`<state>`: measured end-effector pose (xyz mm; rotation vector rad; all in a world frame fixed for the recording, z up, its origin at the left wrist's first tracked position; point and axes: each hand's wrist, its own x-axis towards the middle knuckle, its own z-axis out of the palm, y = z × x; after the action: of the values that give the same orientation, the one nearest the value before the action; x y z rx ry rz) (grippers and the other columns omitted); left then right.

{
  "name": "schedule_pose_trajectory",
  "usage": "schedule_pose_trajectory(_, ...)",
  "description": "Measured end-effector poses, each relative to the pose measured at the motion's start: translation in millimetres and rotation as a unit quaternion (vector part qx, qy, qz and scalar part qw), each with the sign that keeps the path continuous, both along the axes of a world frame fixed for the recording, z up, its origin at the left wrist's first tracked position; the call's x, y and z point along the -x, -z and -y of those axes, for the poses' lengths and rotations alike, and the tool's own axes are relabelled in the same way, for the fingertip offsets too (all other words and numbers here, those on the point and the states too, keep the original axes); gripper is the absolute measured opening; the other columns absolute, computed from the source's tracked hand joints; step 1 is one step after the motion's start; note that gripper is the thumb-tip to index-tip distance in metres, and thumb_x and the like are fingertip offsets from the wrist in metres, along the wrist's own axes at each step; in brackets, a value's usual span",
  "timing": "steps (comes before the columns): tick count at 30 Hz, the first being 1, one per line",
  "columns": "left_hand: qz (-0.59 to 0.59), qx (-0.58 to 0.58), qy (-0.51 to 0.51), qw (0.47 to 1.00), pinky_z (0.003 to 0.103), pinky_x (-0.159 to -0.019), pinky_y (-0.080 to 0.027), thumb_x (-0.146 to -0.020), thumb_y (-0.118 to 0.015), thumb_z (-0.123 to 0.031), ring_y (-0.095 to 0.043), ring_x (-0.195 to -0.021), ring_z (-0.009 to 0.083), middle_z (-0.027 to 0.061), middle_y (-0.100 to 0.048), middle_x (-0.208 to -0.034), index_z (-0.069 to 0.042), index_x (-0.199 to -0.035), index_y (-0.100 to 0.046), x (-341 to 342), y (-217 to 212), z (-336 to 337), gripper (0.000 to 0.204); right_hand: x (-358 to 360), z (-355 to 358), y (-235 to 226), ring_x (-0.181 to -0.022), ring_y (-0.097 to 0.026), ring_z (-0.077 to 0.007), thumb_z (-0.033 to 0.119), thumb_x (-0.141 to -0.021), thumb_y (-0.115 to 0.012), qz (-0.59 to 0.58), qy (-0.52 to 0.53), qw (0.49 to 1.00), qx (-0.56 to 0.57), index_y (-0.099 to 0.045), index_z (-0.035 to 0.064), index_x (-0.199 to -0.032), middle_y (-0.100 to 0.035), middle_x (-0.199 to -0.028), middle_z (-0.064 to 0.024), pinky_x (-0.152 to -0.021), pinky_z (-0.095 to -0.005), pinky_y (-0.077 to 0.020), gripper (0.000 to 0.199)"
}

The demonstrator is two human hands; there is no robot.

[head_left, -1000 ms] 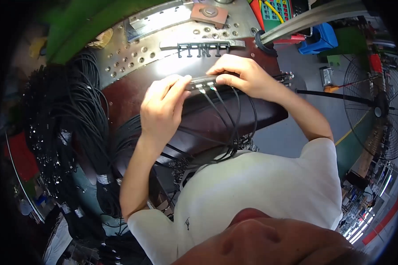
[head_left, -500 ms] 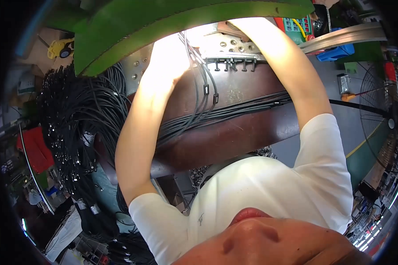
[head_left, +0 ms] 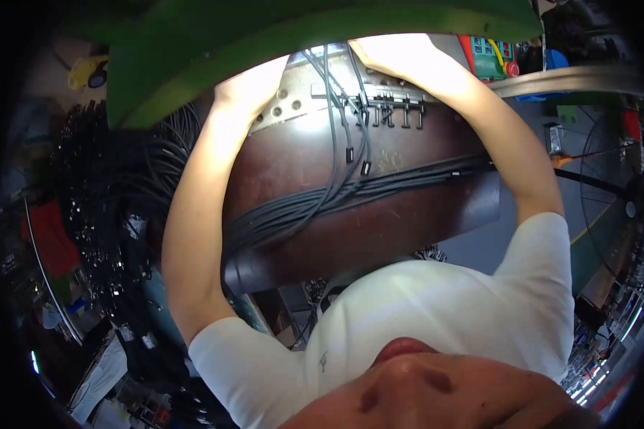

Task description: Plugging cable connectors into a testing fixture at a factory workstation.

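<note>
My left hand (head_left: pixel 261 77) and my right hand (head_left: pixel 390 54) reach up over a perforated metal plate (head_left: pixel 300 105), both washed out by bright light. A curved green panel (head_left: pixel 279 51) cuts off the fingers of both, so their grip is hidden. Several thin black cables (head_left: pixel 330 129) run down from between the hands, some with small black connectors (head_left: pixel 350 154). One strand passes close by my right hand; whether it is held does not show. Right of these cables, a metal bar with black pegs (head_left: pixel 401 111) sits at the plate's near edge.
A bundle of black cables (head_left: pixel 379 184) lies across the dark red-brown table (head_left: pixel 322 243). To the left hangs a thick mass of cables (head_left: pixel 96 207). A metal rail (head_left: pixel 565 81), a green box with a red button (head_left: pixel 490 58) and a fan (head_left: pixel 615 193) stand at right.
My hands have moved apart, the left one away from the cables. The cables now hang further right in view, beside the pegged bar. The whole view has shifted slightly.
</note>
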<state>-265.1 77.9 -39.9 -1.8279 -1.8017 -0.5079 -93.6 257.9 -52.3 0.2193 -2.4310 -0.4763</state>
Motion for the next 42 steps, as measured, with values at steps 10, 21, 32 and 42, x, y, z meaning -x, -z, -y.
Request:
schedule_pose_trajectory(10, 0.024, -0.028, -0.015, 0.999, 0.036, -0.064, -0.05, -0.079, -0.069, -0.02, -0.061, -0.069, 0.0261, 0.009, -0.064, -0.078, -0.009, -0.085, -0.069, 1.5, 23.9, -9.5, 0.013, 1.4, -8.5, 23.9, -0.055, -0.059, -0.0244, 0.012, -0.079, -0.055, 0.148, 0.192, 0.965, 0.097, -0.061, 0.0066, -0.074, -0.06, -0.063, -0.0102, -0.053, -0.0396, -0.0494, 0.009)
schedule_pose_trajectory(21, 0.041, 0.002, -0.075, 0.996, 0.04, -0.064, -0.05, -0.081, -0.069, -0.032, -0.062, -0.07, 0.0303, 0.0108, -0.066, -0.081, -0.009, -0.088, -0.07, 7.2, 27.5, -5.0, 0.024, -7.8, -39.4, 52.1, -0.081, -0.064, -0.0243, 0.027, -0.083, -0.063, 0.14, 0.163, 0.917, 0.337, -0.068, 0.0049, -0.095, -0.068, -0.088, -0.0108, -0.072, -0.0368, -0.0516, 0.025)
schedule_pose_trajectory(32, 0.24, 0.057, -0.096, 0.965, 0.042, -0.076, -0.048, -0.087, -0.062, -0.036, -0.062, -0.083, 0.0334, 0.0174, -0.065, -0.097, -0.008, -0.105, -0.067, 8.5, 19.1, -5.6, 0.034, -12.4, -5.0, -3.9, -0.074, -0.064, -0.0239, 0.03, -0.084, -0.063, 0.067, 0.158, 0.898, 0.406, -0.068, 0.0079, -0.093, -0.068, -0.084, -0.0112, -0.069, -0.0367, -0.0523, 0.024)
schedule_pose_trajectory(42, 0.67, 0.502, 0.04, 0.546, 0.039, -0.096, -0.044, -0.093, -0.053, -0.028, -0.059, -0.109, 0.033, 0.0177, -0.063, -0.116, -0.001, -0.119, -0.059, -153.5, -51.3, 243.4, 0.038, -353.2, 74.5, 36.4, -0.112, -0.054, -0.0224, 0.011, -0.098, -0.043, -0.166, 0.44, 0.68, 0.563, -0.049, -0.0016, -0.125, -0.055, -0.124, -0.0143, -0.096, -0.0346, -0.0423, 0.031)
